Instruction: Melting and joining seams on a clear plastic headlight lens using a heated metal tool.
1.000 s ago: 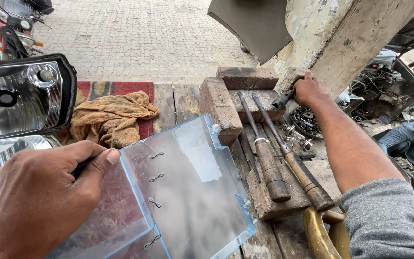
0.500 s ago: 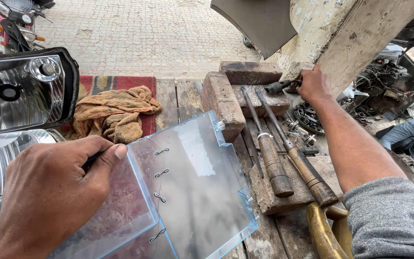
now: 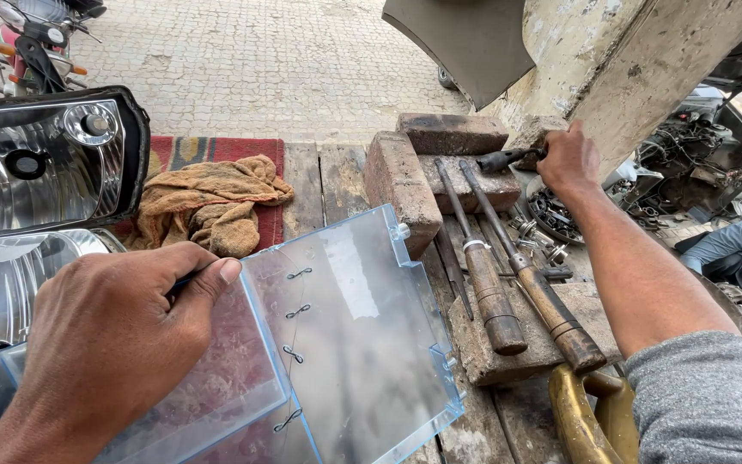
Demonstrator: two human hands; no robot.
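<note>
**On the old wooden bench: one hand held the clear panel, the other hand reached for a tool**

On the worn wooden plank bench [image 3: 328, 185], the big clear plastic panel with pale blue edges [image 3: 345, 344] was the main thing. It was cracked down the middle, and small bent wire staples [image 3: 295, 311] sat in a row along the crack, most likely to hold the two halves together. The left hand [image 3: 109, 344] was closed around the panel's left part, thumb on top, fingers hidden under it. It probably held the panel tilted up so the mended line faced the person.

Behind the panel and to its right, the right hand [image 3: 568, 159] was closed around a dark stubby tool [image 3: 508, 159] lying on a red-brown brick [image 3: 453, 133]. I could not tell what kind of tool it was.

Just right of the panel lay two long metal chisels with brown wooden handles [image 3: 517, 283], side by side on a flat block, close enough to grab. A brick stood on its edge [image 3: 401, 185] against the panel's far corner.

Behind the panel to the left was a crumpled tan rag [image 3: 208, 202] on a red mat [image 3: 216, 153]. Farther left sat a shiny chrome headlamp in a black frame [image 3: 45, 159].
</note>
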